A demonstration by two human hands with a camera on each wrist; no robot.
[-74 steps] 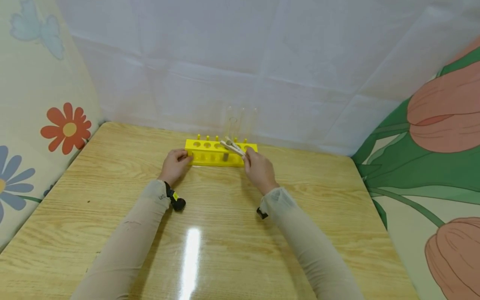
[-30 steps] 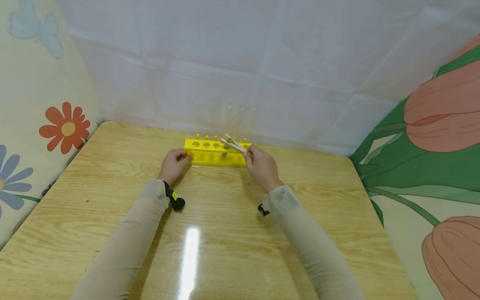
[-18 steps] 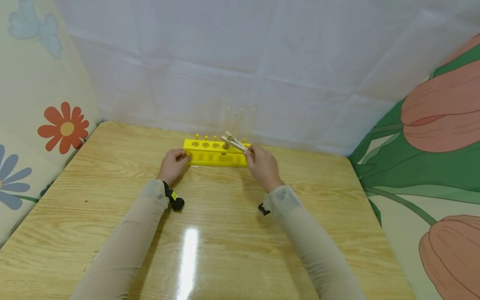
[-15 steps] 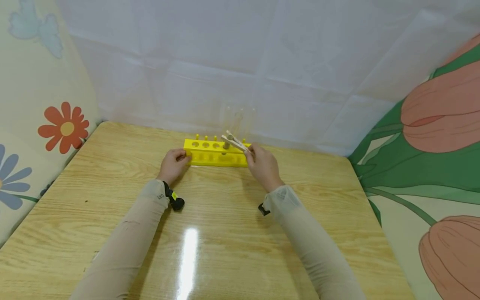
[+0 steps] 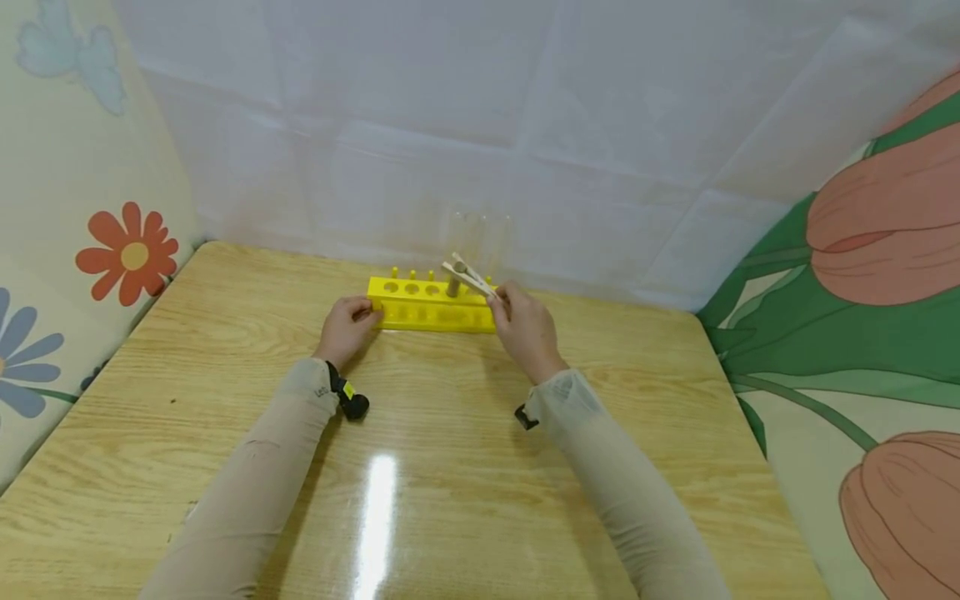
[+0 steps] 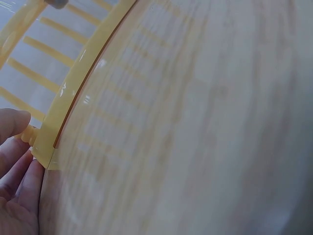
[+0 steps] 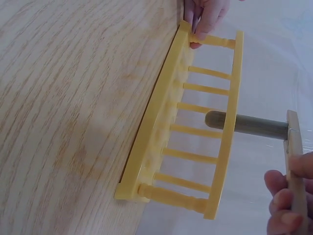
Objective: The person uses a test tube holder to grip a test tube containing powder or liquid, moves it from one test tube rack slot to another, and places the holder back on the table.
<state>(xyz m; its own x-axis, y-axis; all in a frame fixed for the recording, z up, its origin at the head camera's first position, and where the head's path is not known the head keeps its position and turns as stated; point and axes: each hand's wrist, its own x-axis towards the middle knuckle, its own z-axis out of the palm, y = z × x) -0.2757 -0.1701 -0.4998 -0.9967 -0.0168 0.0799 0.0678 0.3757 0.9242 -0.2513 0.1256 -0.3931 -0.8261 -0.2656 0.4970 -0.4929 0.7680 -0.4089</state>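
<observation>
A yellow test tube rack (image 5: pixel 435 326) stands at the back of the table. My left hand (image 5: pixel 348 332) holds its left end post, thumb and fingers around it in the left wrist view. My right hand (image 5: pixel 525 332) grips a wooden test tube clamp (image 5: pixel 476 282). Its jaws are closed around a test tube with grey-brown contents (image 7: pixel 261 127). In the right wrist view the tube passes through a hole in the rack's upper bar; its rounded bottom sticks out just below that bar, well above the base. The tube's upper part is faint against the white backdrop.
Several clear tubes (image 5: pixel 507 237) stand upright along the rack's rear, beside its yellow pegs (image 5: pixel 394 272). A white cloth (image 5: pixel 375 108) hangs close behind the rack. The wooden table (image 5: pixel 442 517) stretches toward me, with flowered panels (image 5: pixel 847 250) on both sides.
My right hand has raised the clamp slightly, and the test tube has come up with it; its grey-brown end rose from low in the rack to the upper bar. The left hand stays put.
</observation>
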